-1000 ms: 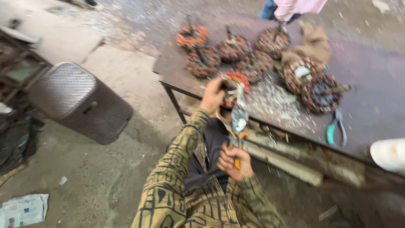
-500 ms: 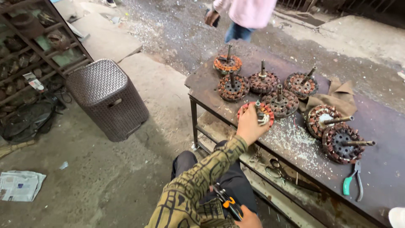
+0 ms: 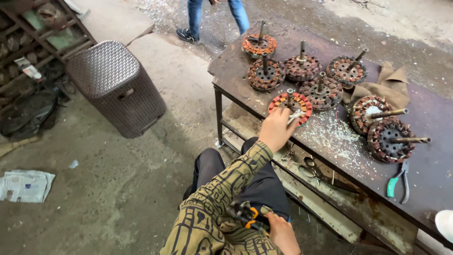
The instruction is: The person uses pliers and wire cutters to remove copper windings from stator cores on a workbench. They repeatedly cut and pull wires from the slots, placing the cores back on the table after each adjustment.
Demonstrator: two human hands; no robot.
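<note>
- The left hand (image 3: pixel 276 128) reached up to the near edge of the rusty metal table (image 3: pixel 330 141), fingers closed around pale wire ends at the rim of a red-wound stator (image 3: pixel 291 105); a second earlier the same hand had held that stator off the table edge, so the piece had since been set down flat among the others.
- The right hand (image 3: pixel 283 232) rested low at the lap, gripping an orange-and-black hand tool (image 3: pixel 247 215); half a second before, it had sat in much the same spot with the tool.
- With the stator resting on the table and the tool idle, the work appeared to have shifted from cutting to pulling at the winding by hand.
- Seven more wound stators on shafts (image 3: pixel 302 66) stood behind and to the right, close together, amid metal shavings.
- Green-handled pliers (image 3: pixel 398 182) lay near the table's right end, and scissors (image 3: pixel 311 169) on the lower shelf.
- A brown wicker-pattern bin (image 3: pixel 115 87) stood well apart on the concrete floor; a passer-by's legs (image 3: pixel 212 16) showed beyond the table.
</note>
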